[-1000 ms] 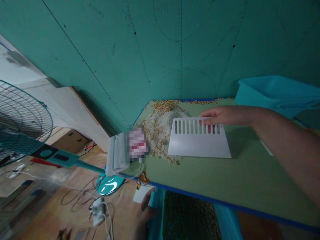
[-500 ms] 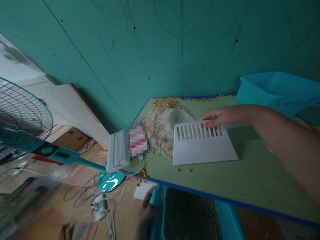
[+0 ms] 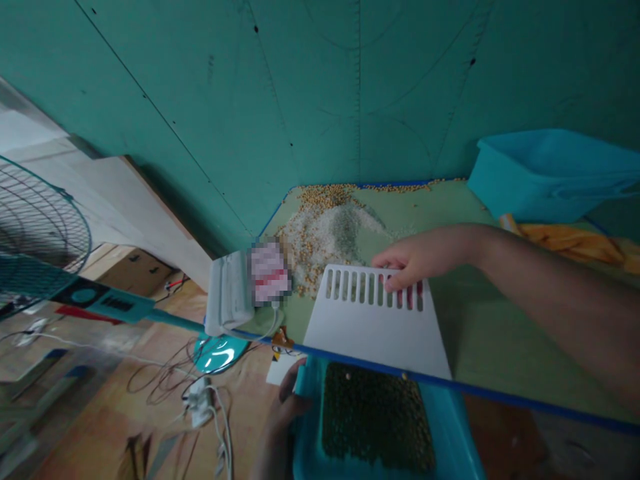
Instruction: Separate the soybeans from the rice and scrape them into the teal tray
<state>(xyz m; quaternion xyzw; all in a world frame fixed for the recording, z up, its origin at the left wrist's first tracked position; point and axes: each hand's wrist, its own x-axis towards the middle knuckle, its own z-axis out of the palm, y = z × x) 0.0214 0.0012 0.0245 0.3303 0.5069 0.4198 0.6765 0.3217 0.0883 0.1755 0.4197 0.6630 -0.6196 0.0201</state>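
In the head view, the white slotted scraper (image 3: 373,320) has been drawn from beside the grain pile (image 3: 325,233) to the table (image 3: 500,360)'s near blue edge, its lower rim now just over the edge. The right hand (image 3: 420,257) presses its fingers into the slots at the scraper's top, gripping it. The left hand (image 3: 290,400), below the table, clasps the rim of a teal sieve bin (image 3: 450,427), which now sits further under the edge; the bin holds dark green beans (image 3: 373,420). A second teal tub (image 3: 545,177) stands at the table's far right, its inside hidden. The pile stays in the far corner.
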